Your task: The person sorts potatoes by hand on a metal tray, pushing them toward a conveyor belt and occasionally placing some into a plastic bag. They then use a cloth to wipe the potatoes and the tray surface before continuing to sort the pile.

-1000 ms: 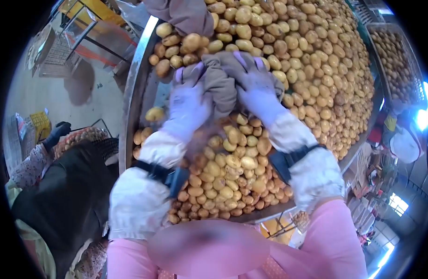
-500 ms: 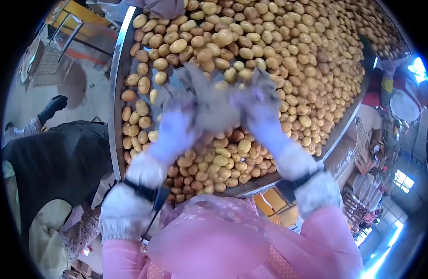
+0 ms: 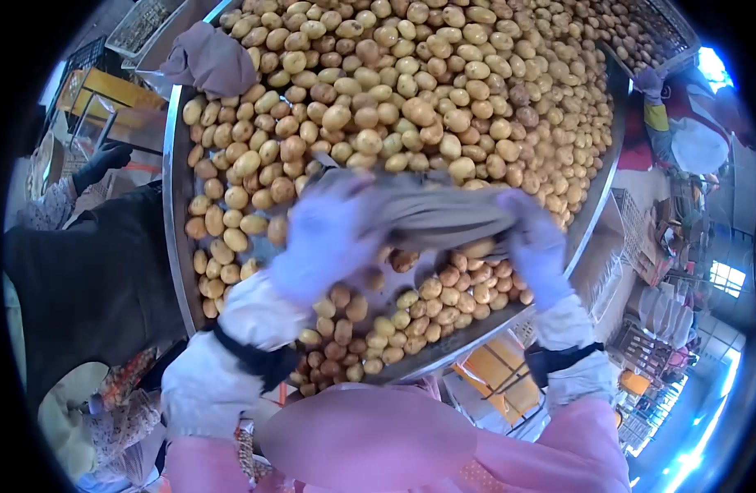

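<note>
- By the curled fingers of the right hand (image 3: 537,240), one end of the grey cloth (image 3: 448,215) is gripped.
- At its other end, the left hand (image 3: 327,240) is blurred; its finger closure cannot be told.
- Yellow-brown produce (image 3: 464,122) is spread around the cloth, bordered by a metal rim (image 3: 171,193).
</note>
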Tool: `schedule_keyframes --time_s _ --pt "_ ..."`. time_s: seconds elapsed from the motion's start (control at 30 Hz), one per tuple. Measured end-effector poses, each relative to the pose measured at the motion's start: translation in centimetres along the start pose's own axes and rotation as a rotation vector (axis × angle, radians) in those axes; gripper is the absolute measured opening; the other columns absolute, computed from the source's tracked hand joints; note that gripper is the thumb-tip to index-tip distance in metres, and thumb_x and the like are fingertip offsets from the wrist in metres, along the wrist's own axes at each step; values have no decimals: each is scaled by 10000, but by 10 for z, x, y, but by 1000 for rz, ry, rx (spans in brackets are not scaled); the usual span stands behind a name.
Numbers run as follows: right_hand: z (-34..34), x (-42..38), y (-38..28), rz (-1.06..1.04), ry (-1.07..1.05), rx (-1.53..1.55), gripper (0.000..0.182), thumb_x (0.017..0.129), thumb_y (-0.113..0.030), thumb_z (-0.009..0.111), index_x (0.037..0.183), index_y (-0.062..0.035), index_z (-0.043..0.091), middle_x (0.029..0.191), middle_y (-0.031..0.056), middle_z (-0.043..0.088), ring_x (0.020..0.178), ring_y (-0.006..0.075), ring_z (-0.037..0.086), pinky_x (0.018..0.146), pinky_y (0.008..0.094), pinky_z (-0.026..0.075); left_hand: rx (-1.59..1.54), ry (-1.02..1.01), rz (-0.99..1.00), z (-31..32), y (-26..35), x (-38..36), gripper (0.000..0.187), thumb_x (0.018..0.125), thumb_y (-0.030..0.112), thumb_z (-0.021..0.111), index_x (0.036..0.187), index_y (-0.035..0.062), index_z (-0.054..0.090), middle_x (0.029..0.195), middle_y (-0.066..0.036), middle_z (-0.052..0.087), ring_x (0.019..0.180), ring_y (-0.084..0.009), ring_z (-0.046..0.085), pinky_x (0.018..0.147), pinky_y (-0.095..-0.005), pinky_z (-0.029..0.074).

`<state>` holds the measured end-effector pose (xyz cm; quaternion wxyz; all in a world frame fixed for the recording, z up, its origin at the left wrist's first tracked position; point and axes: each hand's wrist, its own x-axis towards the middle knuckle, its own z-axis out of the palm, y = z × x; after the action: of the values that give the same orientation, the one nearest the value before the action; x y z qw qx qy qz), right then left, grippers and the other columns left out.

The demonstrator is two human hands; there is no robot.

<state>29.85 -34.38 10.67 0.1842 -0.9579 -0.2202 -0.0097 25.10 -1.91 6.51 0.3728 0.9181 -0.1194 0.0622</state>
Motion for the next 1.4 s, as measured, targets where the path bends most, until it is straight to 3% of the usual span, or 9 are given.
schedule_keyframes --time_s 0.23,0.4,0.8,0.93,1.0,1.13,1.2,1.33,1.4 --pt "98 80 152 447 170 -629 676 910 -162 621 1553 -288 452 1636 235 330 1459 431 385 1151 497 409 207 -42 -52 181 23 182 555 976 526 545 1409 194 640 1552 -99 512 1486 -359 381 1232 -634 116" --pt "102 11 113 328 91 -485 710 886 -208 633 1557 -339 443 1643 269 298 1457 539 347 1145 638 352 122 -29 263 159 28 118 329 906 409 637 935 112 773 1326 -95 649 1355 -383 496 1152 -653 252" --pt "60 113 58 143 105 133 430 860 -183 627 1285 -138 669 1289 125 670 1185 382 620 1009 411 513 -100 28 -146 88 -10 117 308 934 330 674 1064 52 693 1044 -157 685 886 -390 666 778 -469 534" --pt "-27 -54 151 -7 3 -294 402 905 -138 650 1305 -143 677 1453 216 573 1375 414 494 1187 473 365 -201 -420 117 163 125 33 225 904 327 684 875 104 667 885 -117 639 827 -328 641 733 -461 517" --pt "61 -110 200 376 323 93 415 901 -111 651 1309 -179 679 1657 293 227 1503 509 253 1217 523 299 -175 -121 266 234 131 -2 281 891 374 660 951 100 647 1026 -126 630 991 -342 609 840 -467 497" --pt "80 -118 109 570 361 -82 544 929 -263 687 1458 -193 579 1652 324 203 1516 517 204 1253 513 217 -201 -597 122 212 115 -28 275 879 360 655 968 99 653 1097 -135 603 1013 -321 615 875 -487 501" --pt "162 -168 91 662 119 -470 559 919 -378 708 1450 -240 597 1629 318 253 1488 527 244 1248 527 204 -74 -204 393 167 87 -54 268 851 356 674 936 102 662 1089 -138 611 871 -332 645 864 -494 508" --pt "145 -38 7 125 189 -315 434 947 -414 658 1366 -303 664 1539 239 436 1407 509 368 1192 567 286 368 -549 106 119 41 -38 255 831 317 694 930 84 658 1121 -167 620 851 -347 641 822 -500 508" --pt "132 39 12 92 154 -237 364 929 -319 656 1286 -275 707 1450 176 544 1312 459 495 1117 546 398 369 -85 263 124 5 -5 215 853 276 685 925 74 665 980 -161 618 757 -363 631 658 -467 514"
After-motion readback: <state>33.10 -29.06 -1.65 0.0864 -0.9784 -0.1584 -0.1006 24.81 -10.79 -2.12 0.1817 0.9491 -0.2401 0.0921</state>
